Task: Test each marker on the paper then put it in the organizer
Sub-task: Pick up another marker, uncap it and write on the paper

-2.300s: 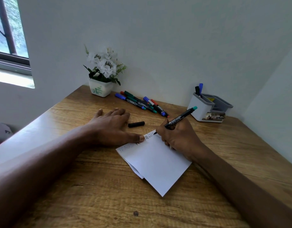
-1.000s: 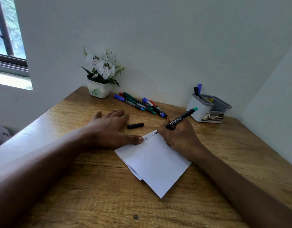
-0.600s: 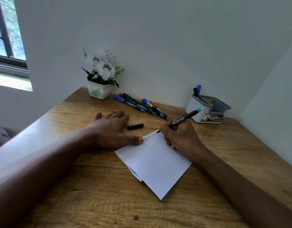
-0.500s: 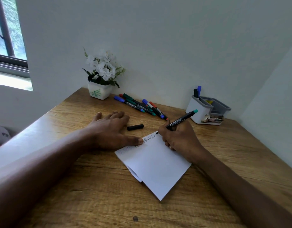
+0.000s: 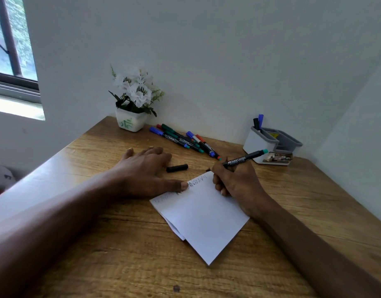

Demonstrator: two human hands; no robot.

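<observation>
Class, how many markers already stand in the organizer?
2: a black marker and a blue marker, side by side in the white section of the organizer; others may be hidden inside.

Soft daylight enters through the window (image 5: 13, 50) at upper left, where the sill (image 5: 17, 107) is blown out to white, and spreads evenly across the pale wall (image 5: 228, 61). A pale sheen runs along the left edge of the wooden table (image 5: 62, 160) and down the left forearm (image 5: 39, 203). Shadows are faint and soft-edged. The wide lens bows the table's edges and stretches both arms toward the bottom corners. Lettering on the marker (image 5: 243, 158) in the right hand (image 5: 239, 181) stays legible.
</observation>
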